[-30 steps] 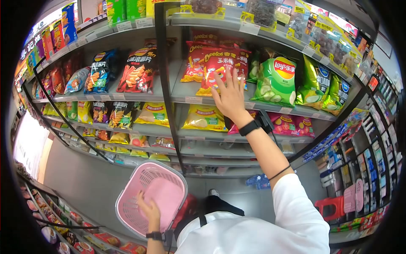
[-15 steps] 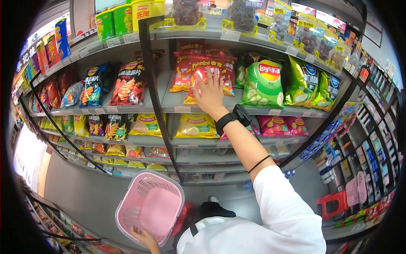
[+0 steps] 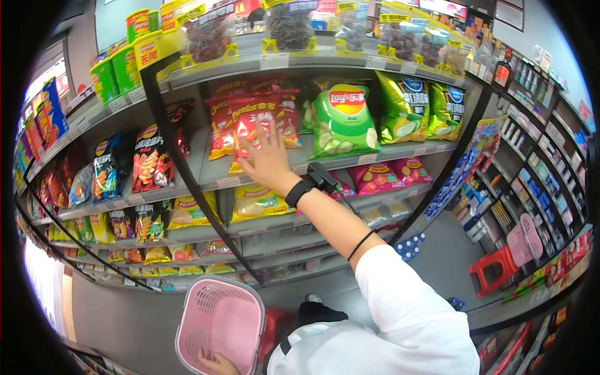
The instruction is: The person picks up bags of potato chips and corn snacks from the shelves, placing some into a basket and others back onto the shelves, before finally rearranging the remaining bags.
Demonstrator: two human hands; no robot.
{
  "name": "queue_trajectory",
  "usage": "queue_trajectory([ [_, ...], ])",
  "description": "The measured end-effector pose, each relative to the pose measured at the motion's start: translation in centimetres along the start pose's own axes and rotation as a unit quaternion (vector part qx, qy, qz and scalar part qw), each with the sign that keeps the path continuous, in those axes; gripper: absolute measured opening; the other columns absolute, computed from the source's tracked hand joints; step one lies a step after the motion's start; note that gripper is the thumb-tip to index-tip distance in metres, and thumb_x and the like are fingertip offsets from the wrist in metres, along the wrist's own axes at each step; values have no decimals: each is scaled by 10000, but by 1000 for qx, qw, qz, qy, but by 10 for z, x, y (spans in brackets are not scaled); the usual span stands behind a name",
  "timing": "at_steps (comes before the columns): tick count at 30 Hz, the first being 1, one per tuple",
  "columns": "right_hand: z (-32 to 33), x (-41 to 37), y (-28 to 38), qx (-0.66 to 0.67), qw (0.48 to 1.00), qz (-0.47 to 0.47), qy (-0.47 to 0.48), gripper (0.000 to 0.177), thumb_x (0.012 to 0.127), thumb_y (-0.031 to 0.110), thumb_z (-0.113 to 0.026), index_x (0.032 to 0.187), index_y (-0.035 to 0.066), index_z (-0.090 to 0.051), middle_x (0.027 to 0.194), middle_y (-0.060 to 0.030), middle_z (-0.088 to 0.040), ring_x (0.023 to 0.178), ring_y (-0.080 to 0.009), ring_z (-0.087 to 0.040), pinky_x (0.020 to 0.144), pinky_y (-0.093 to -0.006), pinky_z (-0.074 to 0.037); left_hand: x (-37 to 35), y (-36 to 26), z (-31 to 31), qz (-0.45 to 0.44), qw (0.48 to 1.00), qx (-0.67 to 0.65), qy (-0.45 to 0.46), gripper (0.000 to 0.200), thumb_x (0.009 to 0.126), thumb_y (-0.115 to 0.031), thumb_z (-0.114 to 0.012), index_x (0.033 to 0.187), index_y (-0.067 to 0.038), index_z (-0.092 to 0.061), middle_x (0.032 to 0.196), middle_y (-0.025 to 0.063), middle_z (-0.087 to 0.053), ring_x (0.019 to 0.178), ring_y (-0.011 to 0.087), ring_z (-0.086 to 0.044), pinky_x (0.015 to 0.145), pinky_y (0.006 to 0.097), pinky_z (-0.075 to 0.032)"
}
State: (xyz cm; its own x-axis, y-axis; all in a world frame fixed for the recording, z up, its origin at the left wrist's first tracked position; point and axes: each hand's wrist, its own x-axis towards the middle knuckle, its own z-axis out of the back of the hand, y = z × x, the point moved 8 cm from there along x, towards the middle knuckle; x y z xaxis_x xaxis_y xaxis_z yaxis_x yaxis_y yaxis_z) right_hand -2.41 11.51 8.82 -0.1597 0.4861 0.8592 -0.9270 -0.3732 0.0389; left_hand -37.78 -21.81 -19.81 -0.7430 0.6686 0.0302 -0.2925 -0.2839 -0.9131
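My right hand (image 3: 270,165) lies against the front of a red Cheetos bag (image 3: 245,131), fingers spread and not wrapped around it. Other red Cheetos bags stand beside and behind it on the shelf. A black watch-like band and a small dark device are at my right wrist. A green Lay's bag (image 3: 342,119) stands to the right of the hand. Low in view, my left hand (image 3: 217,364) curls over the near rim of a pink shopping basket (image 3: 228,312), fingertips inside. I see nothing in the basket. The left palm is hidden.
Several shelf levels of snack bags run across the front, with dark upright posts (image 3: 181,150). Clear jars (image 3: 290,28) line the top shelf. A red stool (image 3: 494,272) stands at right with a pink basket (image 3: 524,240) by it. Bottles (image 3: 410,247) sit on the floor.
The camera view has swung, so the shelves and the Cheetos bags appear further left. My right hand stays on the Cheetos bag, and my left hand stays at the basket's rim.
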Motion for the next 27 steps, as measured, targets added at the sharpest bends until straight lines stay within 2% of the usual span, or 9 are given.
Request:
queue_trajectory([
  [2, -6, -5, -3, 7, 999, 15, 48, 510, 756, 384, -566, 1228, 215, -478, 1369, -224, -237, 1247, -488, -173, 977, -582, -219, 0, -5, -3, -29, 1000, -6, 7, 417, 799, 11, -452, 1210, 22, -379, 1074, 192, -509, 957, 270, -519, 812, 352, -419],
  [7, 24, -9, 6, 15, 999, -5, 46, 531, 756, 374, -573, 1249, 213, -459, 1370, -237, -226, 1252, -482, -173, 978, -582, -220, 15, 7, -17, -77, 997, 13, 10, 411, 788, 14, -451, 1193, 33, -387, 1040, 183, -513, 915, 263, -519, 784, 345, -416],
  [9, 49, -21, 22, 109, 993, 32, 17, 543, 755, 349, -581, 1263, 212, -445, 1373, -243, -218, 1246, -485, -184, 983, -574, -216, 17, 7, -17, -112, 993, 23, 7, 408, 783, 15, -453, 1186, 38, -390, 1034, 182, -513, 912, 264, -519, 781, 347, -416],
  [13, 82, -92, 38, 199, 979, 20, 30, 576, 733, 271, -614, 1267, 154, -434, 1351, -236, -265, 1240, -448, -236, 1004, -507, -232, 6, -11, -11, -84, 994, 62, 11, 395, 772, 1, -469, 1159, 49, -406, 1021, 193, -517, 910, 286, -521, 790, 356, -416],
  [15, 90, -141, 32, 201, 977, -50, 48, 579, 726, 236, -620, 1264, 133, -434, 1335, -228, -294, 1234, -420, -268, 1003, -478, -246, 13, 16, -8, -63, 995, 78, 16, 393, 768, -5, -477, 1152, 51, -410, 1020, 201, -520, 913, 298, -523, 796, 364, -417],
  [17, 88, -202, 16, 191, 967, -163, 47, 559, 738, 217, -612, 1259, 119, -435, 1324, -225, -307, 1212, -408, -301, 1001, -463, -252, 30, 97, -12, -31, 999, 16, 23, 467, 787, 34, -398, 1249, -8, -343, 1205, 185, -407, 1053, 290, -472, 873, 380, -402],
  [19, 84, -256, 4, 202, 934, -285, 66, 538, 752, 203, -602, 1251, 91, -434, 1307, -227, -329, 1191, -406, -322, 1001, -454, -256, 23, 88, -9, -23, 999, 23, 16, 474, 778, 44, -405, 1246, -5, -342, 1200, 185, -404, 1038, 292, -475, 861, 378, -409],
  [25, 97, -285, 2, 162, 936, -295, 103, 546, 763, 188, -599, 1248, 39, -398, 1276, -242, -359, 1166, -409, -344, 982, -442, -282, 28, 95, -13, -13, 998, 36, 51, 477, 751, 73, -413, 1219, 2, -351, 1188, 188, -401, 1006, 283, -482, 841, 381, -424],
  [27, 95, -282, -1, 181, 930, -313, 64, 550, 763, 183, -598, 1253, 38, -394, 1271, -246, -362, 1166, -405, -345, 984, -437, -279, 26, 95, -21, -14, 998, 8, 55, 466, 751, 71, -405, 1210, 5, -359, 1180, 184, -406, 1011, 273, -483, 836, 376, -423],
])
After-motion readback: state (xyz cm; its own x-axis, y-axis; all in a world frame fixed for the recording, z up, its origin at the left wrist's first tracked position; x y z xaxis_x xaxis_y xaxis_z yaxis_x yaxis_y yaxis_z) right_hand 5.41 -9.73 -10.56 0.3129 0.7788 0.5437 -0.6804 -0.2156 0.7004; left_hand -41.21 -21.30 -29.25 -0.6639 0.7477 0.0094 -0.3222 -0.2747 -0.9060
